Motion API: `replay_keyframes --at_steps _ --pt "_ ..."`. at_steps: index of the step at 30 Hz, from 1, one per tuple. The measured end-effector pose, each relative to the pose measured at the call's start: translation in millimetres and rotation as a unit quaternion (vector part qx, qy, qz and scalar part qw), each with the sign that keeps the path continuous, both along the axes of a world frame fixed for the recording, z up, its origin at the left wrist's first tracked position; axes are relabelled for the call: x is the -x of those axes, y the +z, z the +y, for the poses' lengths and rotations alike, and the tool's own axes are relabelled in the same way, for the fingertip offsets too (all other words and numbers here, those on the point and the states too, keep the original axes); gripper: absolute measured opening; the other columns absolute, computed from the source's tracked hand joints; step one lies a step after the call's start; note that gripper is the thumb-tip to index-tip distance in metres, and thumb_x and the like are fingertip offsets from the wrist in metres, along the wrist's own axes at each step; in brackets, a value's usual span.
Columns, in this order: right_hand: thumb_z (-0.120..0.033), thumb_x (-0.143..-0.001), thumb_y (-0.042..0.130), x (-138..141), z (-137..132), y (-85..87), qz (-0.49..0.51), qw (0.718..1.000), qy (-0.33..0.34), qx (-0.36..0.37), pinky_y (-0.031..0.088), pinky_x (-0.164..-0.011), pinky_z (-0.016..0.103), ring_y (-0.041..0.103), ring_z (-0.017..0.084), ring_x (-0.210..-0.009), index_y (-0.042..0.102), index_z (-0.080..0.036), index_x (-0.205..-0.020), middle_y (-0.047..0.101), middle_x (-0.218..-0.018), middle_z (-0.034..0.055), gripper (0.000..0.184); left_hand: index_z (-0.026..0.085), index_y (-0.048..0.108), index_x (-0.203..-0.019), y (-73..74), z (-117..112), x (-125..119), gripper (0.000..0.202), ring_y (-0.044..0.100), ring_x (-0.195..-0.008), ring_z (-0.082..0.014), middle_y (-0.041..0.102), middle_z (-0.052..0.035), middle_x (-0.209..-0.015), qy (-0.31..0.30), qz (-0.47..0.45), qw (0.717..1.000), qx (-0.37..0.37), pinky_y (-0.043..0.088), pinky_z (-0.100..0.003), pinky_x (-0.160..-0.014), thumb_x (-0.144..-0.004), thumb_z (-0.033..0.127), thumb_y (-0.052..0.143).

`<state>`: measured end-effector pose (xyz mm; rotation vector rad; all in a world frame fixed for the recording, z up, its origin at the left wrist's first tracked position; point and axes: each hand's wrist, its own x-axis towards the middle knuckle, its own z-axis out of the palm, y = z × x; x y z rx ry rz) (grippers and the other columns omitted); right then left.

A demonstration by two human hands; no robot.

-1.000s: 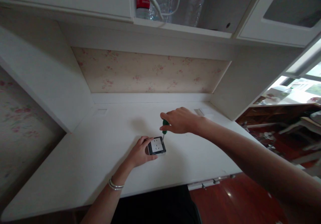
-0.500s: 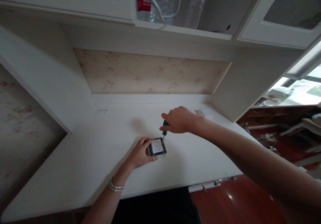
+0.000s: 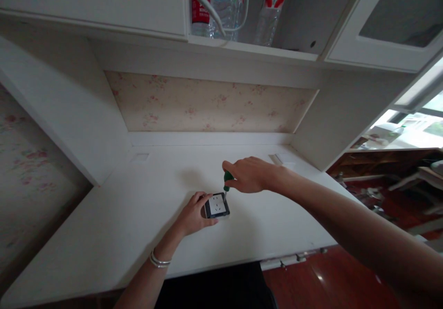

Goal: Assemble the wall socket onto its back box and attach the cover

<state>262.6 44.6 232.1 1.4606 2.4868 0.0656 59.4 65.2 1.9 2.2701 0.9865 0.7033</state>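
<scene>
A wall socket (image 3: pixel 217 204) with a white face and a dark frame lies face up on the white desk (image 3: pixel 152 216). My left hand (image 3: pixel 194 215) grips it from the left, fingers at its far edge and thumb at its near edge. In my right hand (image 3: pixel 249 175) is a screwdriver (image 3: pixel 227 178) with a green handle, held almost upright. Its metal tip meets the right side of the socket's frame; whether a screw sits under the tip is too small to tell.
Overhead, an open cabinet shelf (image 3: pixel 297 56) holds several plastic bottles (image 3: pixel 272 15), and a white cable (image 3: pixel 207 4) hangs down in front. White side panels (image 3: pixel 65 115) stand left and right of the desk. A window (image 3: pixel 415 124) is at the far right.
The view has tilted up slightly, so everything sits a little lower in the picture. My right hand has shifted slightly around the screwdriver handle; my left hand keeps its grip on the socket.
</scene>
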Motion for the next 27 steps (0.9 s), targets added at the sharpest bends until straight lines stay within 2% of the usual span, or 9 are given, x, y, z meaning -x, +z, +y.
replay_keyframes --at_steps 2,6,10,12,15,19,23,25,27 --pt "-0.053 -0.091 0.039 2.4 -1.5 -2.4 -0.016 0.999 -0.006 -0.033 0.042 -0.065 0.038 0.065 0.033 -0.083 0.051 -0.016 -0.111 0.068 -0.092 0.0148 0.044 0.027 0.044 -0.133 -0.6 0.4 -0.1 0.079 0.047 -0.115 -0.0259 0.044 -0.0076 -0.126 0.002 0.002 1.000 -0.005 0.041 -0.038 -0.101 -0.063 0.043 0.078" --pt "-0.048 -0.092 0.040 5.9 -3.3 -6.8 0.009 0.999 0.033 -0.039 0.042 -0.065 0.036 0.065 0.029 -0.083 0.044 -0.020 -0.121 0.065 -0.108 0.0124 0.041 0.026 0.045 -0.132 -3.2 1.1 -0.5 0.079 0.047 -0.115 -0.0251 0.044 -0.0073 -0.126 0.009 -0.001 1.000 -0.001 0.041 -0.036 -0.101 -0.063 0.044 0.078" --pt "-0.051 -0.092 0.037 6.5 -2.4 -8.0 -0.032 0.997 0.020 -0.065 0.042 -0.065 0.037 0.065 0.032 -0.082 0.051 -0.017 -0.111 0.068 -0.091 0.0134 0.041 0.027 0.044 -0.133 -4.2 1.1 -0.3 0.079 0.046 -0.116 -0.0254 0.044 -0.0071 -0.127 0.006 -0.001 1.000 0.005 0.041 -0.037 -0.101 -0.064 0.046 0.077" --pt "-0.055 -0.090 0.038 6.4 -1.5 -7.8 -0.031 0.996 0.018 -0.083 0.042 -0.064 0.038 0.065 0.032 -0.081 0.051 -0.016 -0.112 0.067 -0.094 0.0143 0.046 0.027 0.044 -0.133 -4.0 1.1 -0.2 0.079 0.046 -0.116 -0.0259 0.043 -0.0073 -0.127 0.007 -0.002 1.000 0.006 0.041 -0.038 -0.101 -0.063 0.046 0.077" --pt "-0.047 -0.090 0.042 6.5 -1.0 -6.8 -0.018 0.997 0.037 -0.066 0.042 -0.061 0.036 0.065 0.030 -0.078 0.048 -0.018 -0.117 0.066 -0.102 0.0130 0.040 0.026 0.045 -0.133 -3.8 1.3 -0.2 0.080 0.047 -0.115 -0.0262 0.044 -0.0078 -0.126 0.007 -0.003 1.000 0.005 0.042 -0.038 -0.100 -0.063 0.046 0.078" --pt "-0.052 -0.090 0.039 6.0 -3.1 -4.7 -0.048 0.997 0.004 -0.067 0.042 -0.063 0.038 0.065 0.034 -0.081 0.054 -0.015 -0.109 0.068 -0.089 0.0148 0.044 0.026 0.044 -0.133 -3.9 1.0 0.0 0.079 0.046 -0.117 -0.0264 0.043 -0.0077 -0.127 0.007 -0.002 1.000 0.003 0.041 -0.038 -0.101 -0.064 0.046 0.077" --pt "-0.047 -0.089 0.044 3.8 -6.9 -3.3 -0.014 0.999 0.019 -0.040 0.043 -0.064 0.036 0.065 0.030 -0.080 0.048 -0.019 -0.120 0.066 -0.104 0.0129 0.042 0.027 0.044 -0.133 -4.0 0.3 0.1 0.080 0.047 -0.116 -0.0265 0.043 -0.0076 -0.127 0.010 -0.003 1.000 0.006 0.042 -0.038 -0.100 -0.063 0.045 0.078" --pt "-0.045 -0.091 0.041 3.2 -8.2 -3.5 -0.027 0.999 0.006 -0.040 0.043 -0.065 0.037 0.065 0.031 -0.082 0.052 -0.017 -0.114 0.067 -0.098 0.0140 0.037 0.027 0.044 -0.133 -4.0 0.2 0.0 0.080 0.047 -0.116 -0.0265 0.043 -0.0076 -0.127 0.009 -0.002 1.000 0.005 0.042 -0.038 -0.100 -0.063 0.045 0.077" --pt "-0.051 -0.091 0.039 2.9 -9.0 -4.1 -0.040 0.998 -0.013 -0.053 0.043 -0.066 0.039 0.065 0.033 -0.084 0.054 -0.015 -0.110 0.068 -0.090 0.0153 0.043 0.027 0.044 -0.134 -3.9 0.4 -0.2 0.079 0.047 -0.116 -0.0265 0.043 -0.0077 -0.127 0.008 -0.002 1.000 0.003 0.042 -0.038 -0.100 -0.064 0.045 0.077"
